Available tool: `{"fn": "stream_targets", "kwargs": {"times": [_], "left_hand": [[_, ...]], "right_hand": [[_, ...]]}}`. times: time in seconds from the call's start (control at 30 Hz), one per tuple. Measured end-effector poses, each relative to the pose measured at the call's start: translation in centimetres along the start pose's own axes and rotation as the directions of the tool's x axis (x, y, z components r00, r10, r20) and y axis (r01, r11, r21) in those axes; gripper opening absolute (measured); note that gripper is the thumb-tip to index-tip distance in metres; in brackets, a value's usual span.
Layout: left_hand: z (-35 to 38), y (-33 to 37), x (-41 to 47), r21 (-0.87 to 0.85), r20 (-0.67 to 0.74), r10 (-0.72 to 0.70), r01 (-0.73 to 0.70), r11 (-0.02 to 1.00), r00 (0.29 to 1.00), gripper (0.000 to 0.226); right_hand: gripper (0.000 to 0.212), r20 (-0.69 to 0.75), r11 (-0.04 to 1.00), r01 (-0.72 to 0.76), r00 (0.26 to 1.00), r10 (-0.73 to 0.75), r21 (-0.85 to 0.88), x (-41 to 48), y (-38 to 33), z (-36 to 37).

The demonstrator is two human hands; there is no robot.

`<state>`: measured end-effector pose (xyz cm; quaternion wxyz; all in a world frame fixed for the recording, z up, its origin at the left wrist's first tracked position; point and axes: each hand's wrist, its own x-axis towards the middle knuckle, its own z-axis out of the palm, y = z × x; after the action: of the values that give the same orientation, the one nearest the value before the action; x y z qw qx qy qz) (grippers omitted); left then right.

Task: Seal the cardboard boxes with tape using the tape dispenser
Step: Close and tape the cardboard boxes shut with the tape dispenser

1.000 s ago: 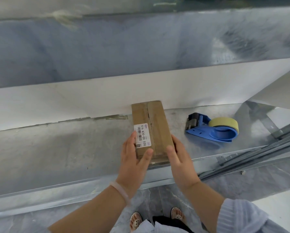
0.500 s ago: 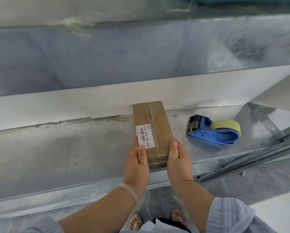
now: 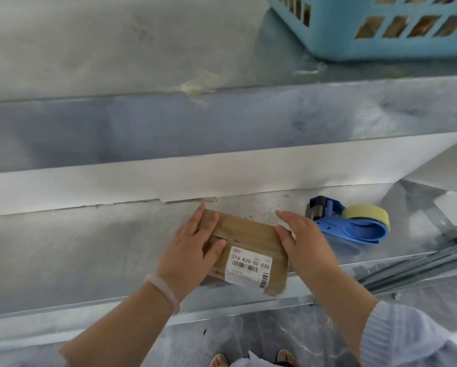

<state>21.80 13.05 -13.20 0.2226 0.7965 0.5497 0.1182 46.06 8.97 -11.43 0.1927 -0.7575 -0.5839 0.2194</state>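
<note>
Cardboard box [image 3: 251, 242] lay on metal shelf [image 3: 89, 247]. Left hand [image 3: 191, 251] and right hand [image 3: 305, 241] pressed its ends, fingers straight. Tape dispenser [image 3: 354, 225] lay just right, untouched.

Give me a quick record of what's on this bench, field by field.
box: cardboard, lying on the bench, label up
left hand: flat on the box's left end, fingers straight
right hand: against the box's right end, fingers straight
dispenser: blue, tape loaded, right of the box, untouched
basket: blue, on the upper level, far right
</note>
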Motion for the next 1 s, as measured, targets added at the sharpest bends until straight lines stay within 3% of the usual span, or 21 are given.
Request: {"fn": "stream_targets", "kwargs": {"times": [0.07, 0.13, 0.23, 0.3, 0.43, 0.57, 0.67, 0.73, 0.83, 0.93, 1.0], "left_hand": [[0.5, 1.0, -0.5, 0.093, -0.058, -0.091, 0.096, 0.991, 0.994, 0.068], [0.9, 1.9, -1.0, 0.219, -0.133, -0.045, 0.073, 0.973, 0.99, 0.066], [0.7, 1.7, -0.9, 0.341, -0.121, 0.253, -0.2, 0.919, 0.96, 0.055], [0.4, 1.0, -0.4, 0.377, -0.035, 0.363, -0.324, 0.868, 0.931, 0.054], [0.3, 1.5, -0.1, 0.375, 0.031, 0.278, -0.268, 0.887, 0.96, 0.061], [1.3, 1.8, -0.4, 0.308, -0.032, 0.087, -0.073, 0.949, 0.996, 0.078], [1.7, 1.6, -0.5, 0.164, -0.096, 0.051, -0.034, 0.986, 0.994, 0.076], [1.6, 1.0, -0.5, -0.086, -0.164, 0.043, -0.058, 0.995, 0.986, 0.061], [1.6, 0.0, -0.5, -0.312, -0.227, 0.024, -0.096, 0.945, 0.974, 0.048], [1.7, 0.1, -0.8, -0.499, -0.107, -0.064, 0.002, 0.867, 0.992, 0.059], [1.6, 0.0, -0.8, -0.655, 0.018, -0.166, 0.137, 0.743, 0.986, 0.064]], "right_hand": [[0.057, -0.023, 0.972, 0.141, 0.989, -0.147, -0.189, -1.0, -1.5, 1.0], [0.064, 0.139, 0.886, 0.314, 0.949, -0.283, -0.34, -2.3, -2.8, 2.5], [0.072, 0.218, 0.801, 0.395, 0.918, -0.33, -0.45, -2.4, -3.0, 3.3], [0.072, 0.239, 0.77, 0.429, 0.903, -0.357, -0.472, -1.6, -2.6, 3.1], [0.071, 0.258, 0.755, 0.448, 0.894, -0.367, -0.478, -0.5, -1.7, 2.7], [0.077, 0.113, 0.857, 0.259, 0.966, -0.233, -0.446, -0.6, -1.8, 3.4], [0.079, 0.019, 0.95, 0.079, 0.997, -0.077, -0.301, -0.3, -1.4, 3.8], [0.072, 0.037, 1.0, -0.017, 0.999, 0.017, -0.013, -0.2, -0.8, 3.4], [0.068, 0.145, 0.933, -0.085, 0.989, 0.035, 0.349, -0.3, 0.3, 2.4], [0.067, 0.196, 0.824, -0.129, 0.98, 0.023, 0.552, -0.3, 1.0, 2.2], [0.07, 0.231, 0.717, -0.206, 0.971, 0.065, 0.666, -0.4, 0.9, 2.3]]}}
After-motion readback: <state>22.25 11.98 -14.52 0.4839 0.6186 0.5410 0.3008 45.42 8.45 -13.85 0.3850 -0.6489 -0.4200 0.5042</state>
